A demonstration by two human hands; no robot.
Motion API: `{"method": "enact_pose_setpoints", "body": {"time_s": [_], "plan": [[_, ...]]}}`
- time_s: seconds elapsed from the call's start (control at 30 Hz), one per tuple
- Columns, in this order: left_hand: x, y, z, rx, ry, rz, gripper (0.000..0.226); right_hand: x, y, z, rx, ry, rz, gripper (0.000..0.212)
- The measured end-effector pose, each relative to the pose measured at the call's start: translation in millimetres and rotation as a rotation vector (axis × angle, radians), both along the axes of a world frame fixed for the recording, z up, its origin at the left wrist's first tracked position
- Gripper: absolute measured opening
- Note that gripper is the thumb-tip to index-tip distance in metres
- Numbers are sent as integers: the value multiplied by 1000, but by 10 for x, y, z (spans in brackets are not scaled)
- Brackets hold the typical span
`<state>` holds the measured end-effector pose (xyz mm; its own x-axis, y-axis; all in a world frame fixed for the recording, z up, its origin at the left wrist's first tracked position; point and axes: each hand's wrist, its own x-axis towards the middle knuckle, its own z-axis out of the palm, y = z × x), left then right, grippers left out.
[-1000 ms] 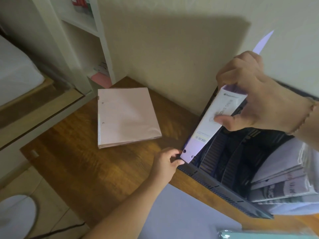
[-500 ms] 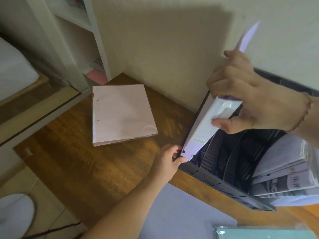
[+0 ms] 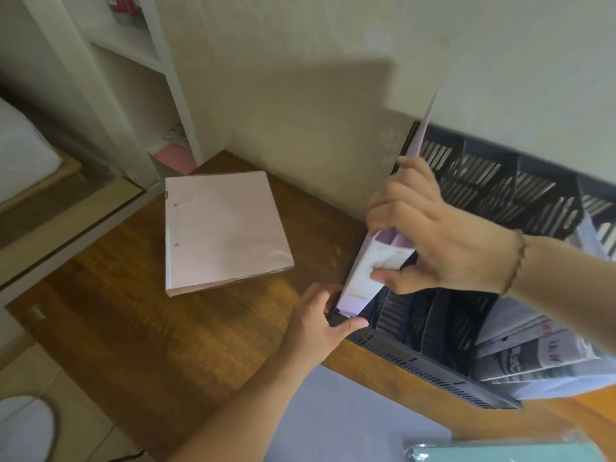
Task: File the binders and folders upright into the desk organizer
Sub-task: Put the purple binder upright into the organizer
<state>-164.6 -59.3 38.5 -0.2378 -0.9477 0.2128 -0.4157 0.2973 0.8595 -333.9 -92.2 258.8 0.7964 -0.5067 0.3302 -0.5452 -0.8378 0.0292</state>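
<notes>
Lilac binder (image 3: 361, 278) is gripped by the right hand (image 3: 443, 241) at its spine, standing tilted in the leftmost slot of the black desk organizer (image 3: 433, 365); its lower corner is steadied, apparently pinched, by the left hand (image 3: 320, 325); pink binder (image 3: 223, 228) lies flat on the table (image 3: 133, 328), well apart; papers (image 3: 540, 351) are filed at the organizer's right.

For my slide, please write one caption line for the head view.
Right hand lowers a lilac binder into the black slotted organizer; left hand steadies its corner.
</notes>
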Motion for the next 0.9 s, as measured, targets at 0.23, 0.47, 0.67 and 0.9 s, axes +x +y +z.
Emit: {"method": "enact_pose_setpoints", "body": {"time_s": [0.23,0.47,0.67,0.9], "plan": [[-109,5,-22,-172,-76,94,43,-458,-497,490,46,146,-95,92],[-143,38,6,-146,-253,69,46,-828,-1119,617,-149,494,-316,49],[-124,54,15,-159,-213,46,54,-837,-1094,471,0,301,-478,42],[-148,91,105,-118,-171,57,65,-845,-1004,357,10,95,-539,33]]}}
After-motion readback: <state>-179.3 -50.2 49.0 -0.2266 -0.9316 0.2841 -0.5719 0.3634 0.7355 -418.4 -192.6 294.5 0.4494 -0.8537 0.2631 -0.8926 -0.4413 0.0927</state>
